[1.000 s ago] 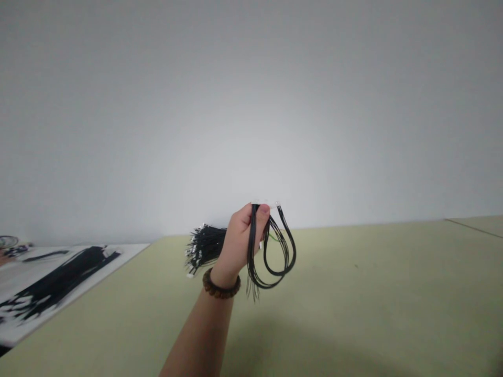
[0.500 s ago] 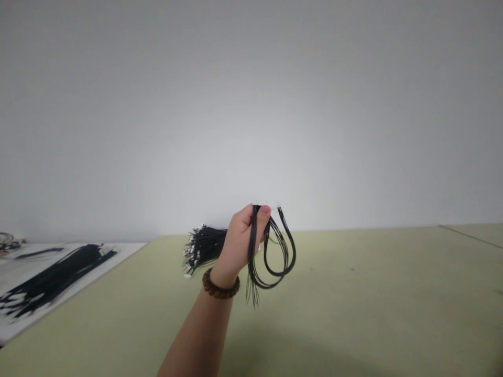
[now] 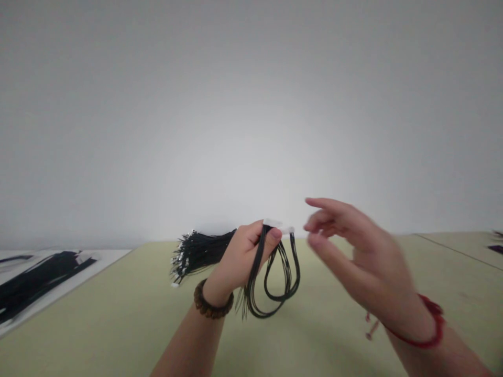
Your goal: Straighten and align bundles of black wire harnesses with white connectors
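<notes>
My left hand [image 3: 239, 256], with a brown beaded bracelet at the wrist, is closed on a looped black wire harness [image 3: 255, 283]. White connectors [image 3: 272, 222] stick up above the thumb, and the black wires hang below in loops with thin loose ends. To the right, my right hand [image 3: 365, 256] is held in the air, slightly blurred, its thumb and fingers apart with nothing between them. It is close to the connectors but does not touch them. A red cord bracelet circles that wrist.
Behind my left hand, a bundle of black wires with white ends [image 3: 204, 251] lies on the pale green table [image 3: 118, 319]. More black wires [image 3: 43, 277] lie on a white surface at left. A grey wall [image 3: 251, 115] rises behind. A small dark object sits at the right edge.
My right hand has come into view from the right, fingers apart. My left hand with the wire harness appears slightly lower, and the view has shifted a little.
</notes>
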